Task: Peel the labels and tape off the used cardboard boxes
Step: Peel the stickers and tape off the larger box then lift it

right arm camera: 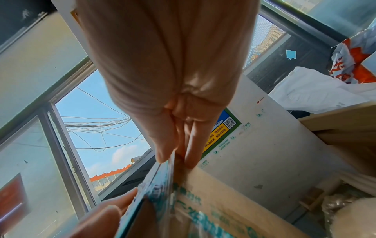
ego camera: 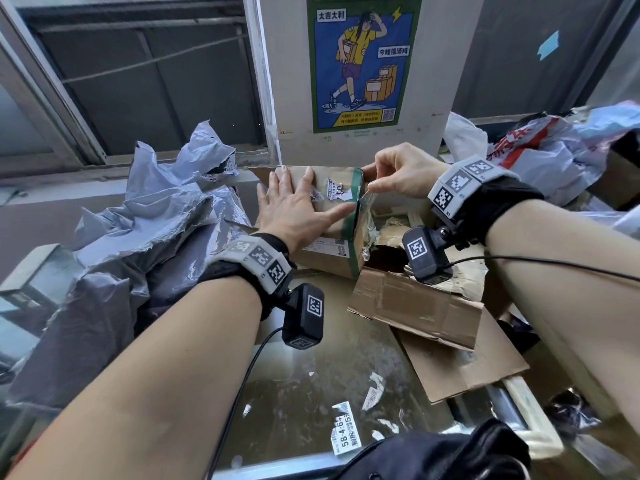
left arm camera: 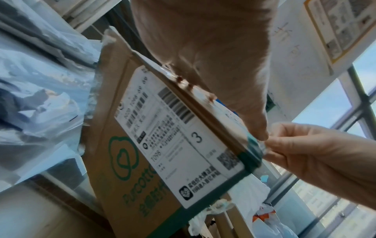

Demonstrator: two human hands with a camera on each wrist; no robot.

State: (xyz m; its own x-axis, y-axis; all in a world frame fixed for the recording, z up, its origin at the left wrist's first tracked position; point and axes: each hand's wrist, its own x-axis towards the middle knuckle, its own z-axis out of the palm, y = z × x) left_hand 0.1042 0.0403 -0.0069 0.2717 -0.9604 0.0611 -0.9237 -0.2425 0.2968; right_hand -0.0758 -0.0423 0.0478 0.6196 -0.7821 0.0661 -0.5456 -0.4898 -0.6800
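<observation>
A small brown cardboard box (ego camera: pixel 332 251) with green edge bands stands at the table's middle. My left hand (ego camera: pixel 294 202) lies flat on its top with straight fingers, beside the torn remains of a label (ego camera: pixel 334 190). A white shipping label (left arm camera: pixel 177 141) covers the box's near side. My right hand (ego camera: pixel 391 174) pinches a strip of clear tape (ego camera: pixel 363 197) at the box's top right edge; the strip stretches from the edge to the fingertips (right arm camera: pixel 173 157). In the left wrist view the right hand (left arm camera: pixel 301 154) sits at the box's green corner (left arm camera: pixel 252 151).
Crumpled grey plastic mailers (ego camera: pixel 138 237) pile up on the left. A torn, opened cardboard box (ego camera: pixel 415 303) and flat cardboard (ego camera: pixel 464 368) lie to the right, with plastic bags (ego camera: pixel 540 154) behind. Label scraps (ego camera: pixel 344 433) lie on the glass tabletop (ego camera: pixel 311 393). A large box with a poster (ego camera: pixel 360 64) stands behind.
</observation>
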